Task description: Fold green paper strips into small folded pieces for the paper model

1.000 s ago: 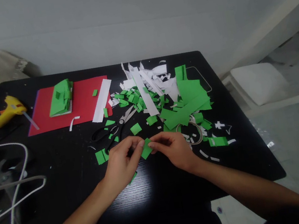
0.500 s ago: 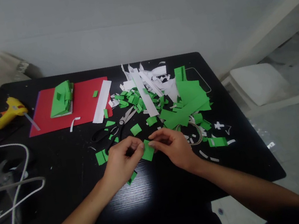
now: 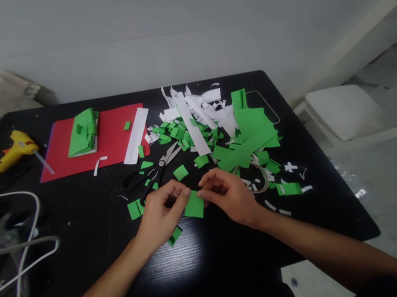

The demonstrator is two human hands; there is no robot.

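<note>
Between my two hands is a small green paper square (image 3: 194, 206), held above the near middle of the black table. My left hand (image 3: 165, 212) pinches its upper left corner between thumb and fingers. At the upper right corner, my right hand (image 3: 229, 196) pinches it the same way. Just beyond the left hand lie black-handled scissors (image 3: 162, 161), blades apart, pointing toward a heap of small green paper pieces (image 3: 178, 132). Another green square (image 3: 180, 173) rests on the table past the fingertips. A roll of tape (image 3: 264, 178) lies partly under scraps beside my right hand.
On the left, a yellow glue gun (image 3: 12, 151) lies near a red sheet (image 3: 114, 142) bearing a folded green paper stack (image 3: 83, 132). White paper strips (image 3: 192, 124) and large green sheets (image 3: 255, 126) cover the back right. A white cable (image 3: 38, 216) loops over the left side.
The green paper square has turned in my fingers, from a diamond-like tilt to more nearly level, and sits slightly lower. Both hands stay almost in place.
</note>
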